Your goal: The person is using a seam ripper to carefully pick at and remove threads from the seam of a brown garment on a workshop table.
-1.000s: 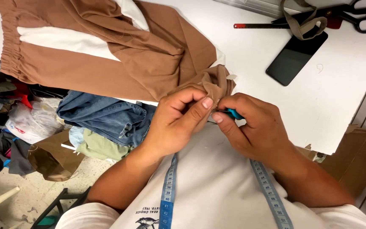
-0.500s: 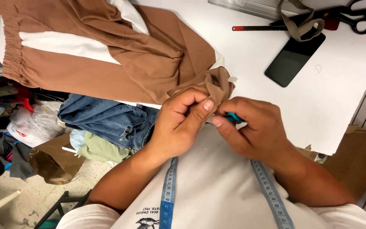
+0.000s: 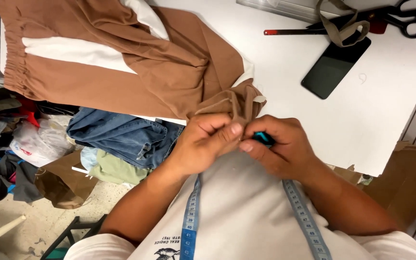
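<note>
A brown garment (image 3: 121, 72) with white panels and an elastic waistband lies across the white table (image 3: 275, 77). One corner of it hangs off the near edge. My left hand (image 3: 203, 142) pinches that corner between thumb and fingers. My right hand (image 3: 280, 147) is closed on a small teal-handled tool (image 3: 264, 138), its tip against the pinched fabric. The tool's working end is hidden by my fingers. A blue measuring tape (image 3: 191, 216) hangs around my neck over a white shirt.
A black phone (image 3: 335, 67) lies on the table at the right. Behind it are black scissors (image 3: 412, 19), a red-handled tool (image 3: 294, 32) and an olive fabric strip (image 3: 340, 26). Jeans (image 3: 121, 137), bags and clothes pile on the floor at the left; cardboard (image 3: 405, 178) stands at the right.
Both hands stay together at the garment's corner, with only slight finger shifts. The view has drifted a little.
</note>
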